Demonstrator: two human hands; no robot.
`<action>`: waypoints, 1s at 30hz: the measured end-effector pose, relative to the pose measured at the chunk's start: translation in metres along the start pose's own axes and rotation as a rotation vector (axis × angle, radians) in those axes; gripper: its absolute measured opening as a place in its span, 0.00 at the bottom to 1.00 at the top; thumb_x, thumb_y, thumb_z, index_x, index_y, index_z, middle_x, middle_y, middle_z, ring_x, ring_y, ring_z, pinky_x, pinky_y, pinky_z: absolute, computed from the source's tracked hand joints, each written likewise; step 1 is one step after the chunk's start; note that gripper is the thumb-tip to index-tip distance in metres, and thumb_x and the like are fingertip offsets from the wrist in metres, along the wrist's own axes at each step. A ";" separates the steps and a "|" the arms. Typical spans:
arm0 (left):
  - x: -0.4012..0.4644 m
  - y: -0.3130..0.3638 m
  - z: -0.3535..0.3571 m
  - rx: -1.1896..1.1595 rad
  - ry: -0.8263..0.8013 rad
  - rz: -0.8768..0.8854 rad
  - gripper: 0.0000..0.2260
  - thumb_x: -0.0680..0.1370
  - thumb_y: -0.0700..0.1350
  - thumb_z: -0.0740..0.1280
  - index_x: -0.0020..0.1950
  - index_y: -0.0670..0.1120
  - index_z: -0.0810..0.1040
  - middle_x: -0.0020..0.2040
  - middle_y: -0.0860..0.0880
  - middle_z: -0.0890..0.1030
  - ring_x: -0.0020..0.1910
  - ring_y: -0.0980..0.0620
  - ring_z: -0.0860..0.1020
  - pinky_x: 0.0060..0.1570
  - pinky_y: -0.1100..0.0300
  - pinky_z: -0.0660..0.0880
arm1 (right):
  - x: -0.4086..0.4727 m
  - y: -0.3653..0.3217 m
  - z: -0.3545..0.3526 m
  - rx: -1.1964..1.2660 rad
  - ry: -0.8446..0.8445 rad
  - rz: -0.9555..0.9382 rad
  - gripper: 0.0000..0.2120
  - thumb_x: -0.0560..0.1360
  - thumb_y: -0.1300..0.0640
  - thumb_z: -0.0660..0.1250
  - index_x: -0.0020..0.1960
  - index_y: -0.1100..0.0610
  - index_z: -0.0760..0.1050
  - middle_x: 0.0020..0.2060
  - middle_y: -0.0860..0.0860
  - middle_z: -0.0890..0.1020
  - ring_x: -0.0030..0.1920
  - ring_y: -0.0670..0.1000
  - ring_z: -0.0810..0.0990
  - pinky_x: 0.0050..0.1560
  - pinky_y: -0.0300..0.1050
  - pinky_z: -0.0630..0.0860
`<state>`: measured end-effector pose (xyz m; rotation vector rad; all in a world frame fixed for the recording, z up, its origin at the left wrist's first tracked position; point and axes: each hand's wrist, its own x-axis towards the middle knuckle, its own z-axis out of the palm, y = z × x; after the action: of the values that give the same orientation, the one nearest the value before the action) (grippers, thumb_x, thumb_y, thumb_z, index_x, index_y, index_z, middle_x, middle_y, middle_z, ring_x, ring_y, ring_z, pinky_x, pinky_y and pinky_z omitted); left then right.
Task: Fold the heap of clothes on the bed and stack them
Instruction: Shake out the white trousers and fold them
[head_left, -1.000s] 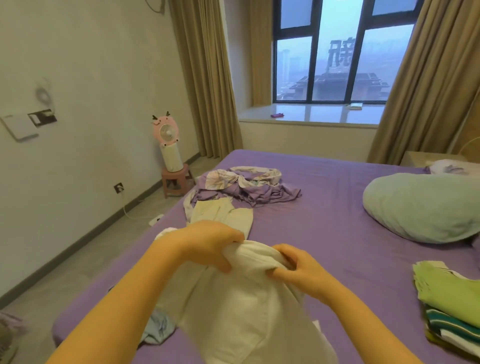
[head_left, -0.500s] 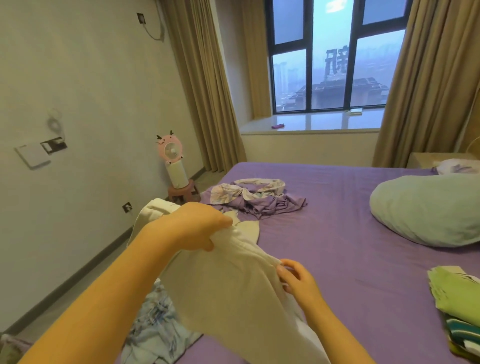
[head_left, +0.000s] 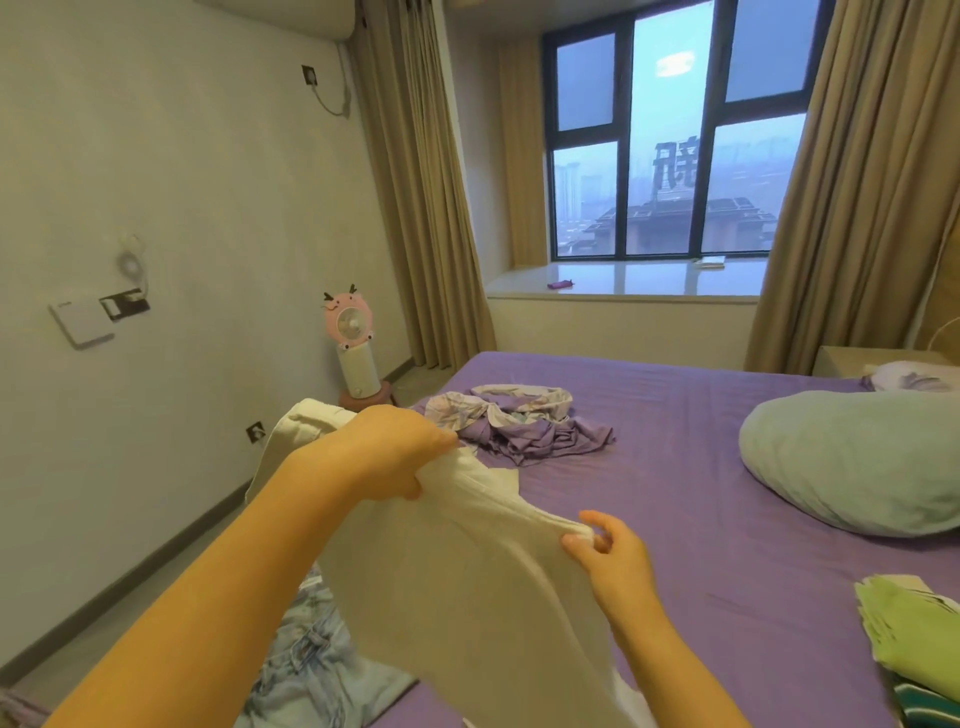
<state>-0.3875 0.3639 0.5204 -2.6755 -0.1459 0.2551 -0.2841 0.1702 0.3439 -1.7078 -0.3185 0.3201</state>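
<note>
Cream garment (head_left: 467, 582) looks light and limp, sagging between left hand (head_left: 384, 452) fist-grip and right hand (head_left: 608, 551) fingertip pinch; take hold at edge corners.

A: The folded green cloth stack (head_left: 909, 631) runs off the right edge. How many pieces?

B: Cannot tell. The raised cream fabric garment (head_left: 467, 582) hides most of the pale blue printed cloth (head_left: 311, 670), near left.

A: The small purple object (head_left: 560, 284) on the far sill?

B: Too small.
</note>
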 end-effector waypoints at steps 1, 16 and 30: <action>-0.002 -0.004 -0.001 -0.018 0.009 -0.021 0.19 0.74 0.48 0.70 0.62 0.51 0.69 0.57 0.50 0.77 0.55 0.48 0.75 0.50 0.54 0.73 | -0.001 -0.007 -0.010 -0.033 0.007 -0.052 0.11 0.73 0.61 0.70 0.55 0.55 0.77 0.50 0.52 0.82 0.52 0.51 0.79 0.51 0.46 0.76; -0.022 0.015 -0.070 -0.381 0.328 -0.027 0.26 0.68 0.57 0.75 0.62 0.58 0.68 0.53 0.57 0.74 0.48 0.54 0.73 0.46 0.60 0.72 | -0.019 -0.091 -0.118 0.012 0.152 -0.558 0.04 0.78 0.57 0.64 0.46 0.49 0.72 0.34 0.38 0.77 0.36 0.39 0.73 0.36 0.30 0.69; -0.034 0.046 -0.082 -0.724 0.069 0.100 0.26 0.62 0.73 0.69 0.44 0.52 0.83 0.37 0.53 0.81 0.38 0.51 0.78 0.39 0.54 0.74 | -0.053 -0.110 -0.175 -0.261 0.128 -0.620 0.03 0.77 0.54 0.64 0.46 0.48 0.75 0.41 0.39 0.80 0.42 0.40 0.77 0.41 0.29 0.71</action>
<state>-0.4014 0.2835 0.5775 -3.4120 -0.0942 0.1578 -0.2685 0.0079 0.4810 -1.7757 -0.7954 -0.2967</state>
